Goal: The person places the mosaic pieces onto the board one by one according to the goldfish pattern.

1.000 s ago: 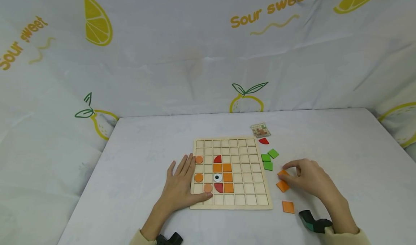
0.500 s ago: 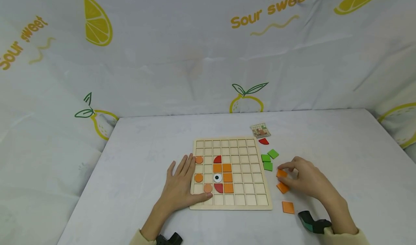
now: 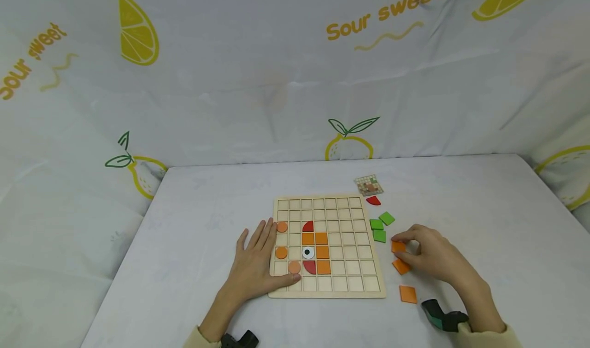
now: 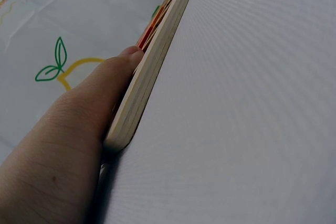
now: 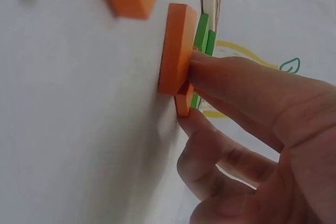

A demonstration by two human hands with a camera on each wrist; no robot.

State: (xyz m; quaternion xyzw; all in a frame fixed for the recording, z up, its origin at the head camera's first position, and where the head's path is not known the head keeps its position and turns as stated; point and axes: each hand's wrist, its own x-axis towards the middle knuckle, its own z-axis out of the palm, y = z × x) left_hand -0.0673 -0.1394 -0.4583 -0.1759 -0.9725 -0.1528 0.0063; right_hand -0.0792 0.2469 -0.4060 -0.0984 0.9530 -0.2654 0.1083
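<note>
A wooden grid board (image 3: 350, 286) lies flat, bearing orange squares (image 3: 323, 267), orange round discs (image 3: 281, 252), red quarter-circle pieces (image 3: 310, 267) and an eye disc (image 3: 308, 252). My left hand (image 3: 253, 268) rests with spread fingers at its left edge, the thumb over the near left corner; in the left wrist view that thumb (image 4: 113, 80) lies along the rim. Right of the board, my right hand (image 3: 428, 253) pinches an orange square tile (image 3: 398, 246) between thumb and forefinger, low at the tabletop. Another orange tile (image 3: 401, 266) lies just under the thumb.
One more orange tile (image 3: 407, 294) lies nearer, by the right wrist strap (image 3: 442, 317). Several green squares (image 3: 379, 236), a red quarter piece (image 3: 374, 200) and a small pattern card (image 3: 369, 185) lie along the board's right side. A lemon-print cloth (image 3: 230, 107) hangs behind.
My right hand has shifted slightly left, and the orange tile at its fingertips has slid left and turned straighter. My left hand stays put on the board.
</note>
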